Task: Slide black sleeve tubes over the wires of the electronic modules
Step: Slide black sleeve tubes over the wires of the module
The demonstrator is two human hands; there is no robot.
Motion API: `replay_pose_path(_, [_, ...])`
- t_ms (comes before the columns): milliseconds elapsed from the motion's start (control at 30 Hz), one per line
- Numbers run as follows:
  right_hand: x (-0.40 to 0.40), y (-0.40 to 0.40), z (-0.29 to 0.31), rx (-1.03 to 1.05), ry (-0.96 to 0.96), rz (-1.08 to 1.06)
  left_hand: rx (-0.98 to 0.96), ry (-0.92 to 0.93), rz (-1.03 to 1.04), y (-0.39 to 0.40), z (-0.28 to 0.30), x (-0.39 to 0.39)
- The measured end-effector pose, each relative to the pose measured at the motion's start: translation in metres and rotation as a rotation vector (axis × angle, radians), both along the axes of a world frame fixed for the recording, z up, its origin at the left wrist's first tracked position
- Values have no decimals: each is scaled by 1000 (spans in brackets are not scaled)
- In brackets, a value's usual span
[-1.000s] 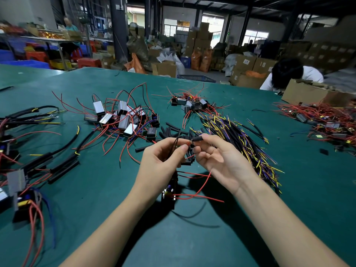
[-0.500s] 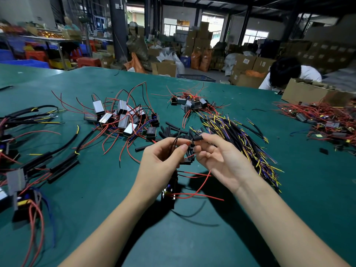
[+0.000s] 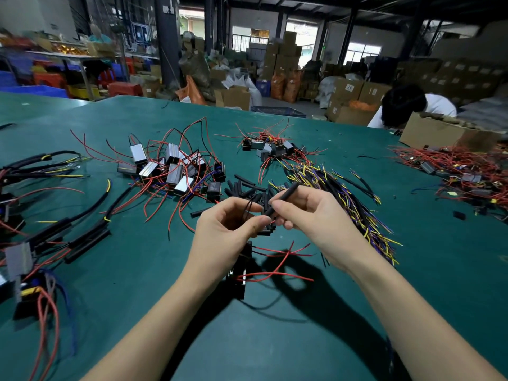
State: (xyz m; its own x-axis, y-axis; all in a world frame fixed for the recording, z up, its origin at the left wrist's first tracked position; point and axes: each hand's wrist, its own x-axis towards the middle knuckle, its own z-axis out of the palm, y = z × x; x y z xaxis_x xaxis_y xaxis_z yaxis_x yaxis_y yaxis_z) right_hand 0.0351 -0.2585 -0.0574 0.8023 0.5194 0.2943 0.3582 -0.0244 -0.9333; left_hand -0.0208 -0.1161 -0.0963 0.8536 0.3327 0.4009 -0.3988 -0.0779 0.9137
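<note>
Head view, looking down across a green table (image 3: 275,339). Nearest, both forearms reach in from the bottom edge. Under the left hand (image 3: 222,232) a black electronic module (image 3: 238,273) hangs just above the table, its red wires (image 3: 277,266) splayed out to the right. The left hand's fingers are curled, thumb and forefinger pinching thin black wires (image 3: 248,206) that rise from the grip. The right hand (image 3: 313,215) pinches a black sleeve tube (image 3: 283,198) between thumb and fingertips; the tube tilts up and to the right, its lower end just beside the left hand's pinch. Whether the wires have entered the tube I cannot tell.

Just beyond the hands lies a loose heap of spare sleeve tubes (image 3: 242,187). To the right of it, a long bundle of yellow, blue and black wires (image 3: 343,193). To the left, a pile of silver-cased modules (image 3: 170,169) tangled in red leads. Far left, sleeved harnesses (image 3: 82,235) lie in a row. Further off, a smaller module cluster (image 3: 270,148), and at the right edge another red-wired pile (image 3: 467,174). A cardboard box (image 3: 439,133) sits at the far corner with a person (image 3: 406,105) bent behind it. Stacked cartons (image 3: 357,92) fill the room beyond.
</note>
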Motion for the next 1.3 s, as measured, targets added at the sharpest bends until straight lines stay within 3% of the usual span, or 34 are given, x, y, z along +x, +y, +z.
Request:
replay_pose_path(167, [-2, 1, -3, -93, -5, 3, 11, 6, -22, 2, 0, -1])
replay_pose_path(467, [3, 1, -6, 14, 13, -188, 307, 188, -58, 18, 4, -11])
replay_pose_path(667, [1, 2, -6, -69, 6, -127, 172, 194, 3, 10, -1, -8])
replay_pose_path(1100, [6, -14, 5, -239, 48, -32, 142, 178, -59, 6, -5, -6])
replay_pose_path(1300, [7, -15, 6, -196, 47, -15, 126, 162, -91, 3, -4, -6])
